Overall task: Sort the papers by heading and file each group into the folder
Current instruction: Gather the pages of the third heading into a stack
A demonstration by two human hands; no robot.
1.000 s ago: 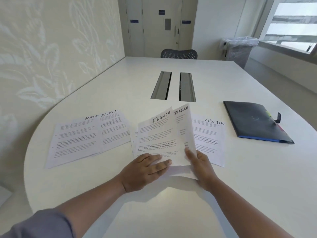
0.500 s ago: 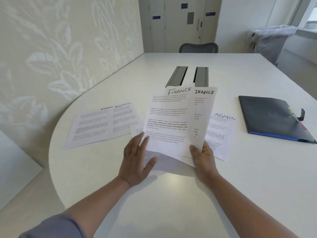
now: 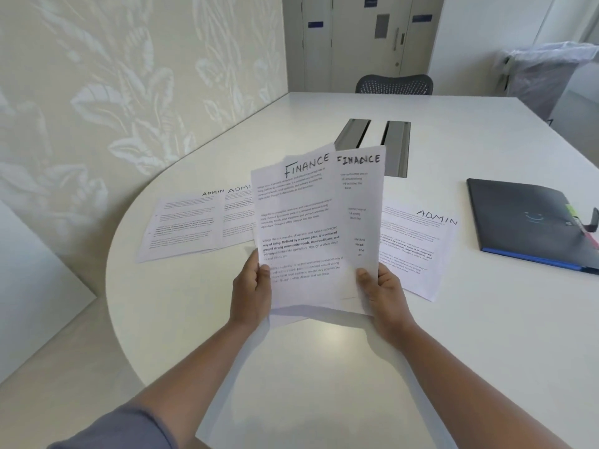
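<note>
Since half a second earlier, your left hand [image 3: 251, 291] had come off the table [image 3: 324, 367] and closed on the FINANCE sheets [image 3: 301, 234], thumb pinching their lower left edge. Your right hand [image 3: 382, 294] pinched the lower right edge, so the sheets stood raised between both hands. Two ADMIN sheets [image 3: 191, 222] lay beyond your left hand, one ADMIN sheet [image 3: 418, 247] just beyond your right, and the dark folder [image 3: 525, 218] well to its right.

Office meeting room: large white conference table [image 3: 453, 319], mesh chair [image 3: 393, 83], door [image 3: 372, 43].
</note>
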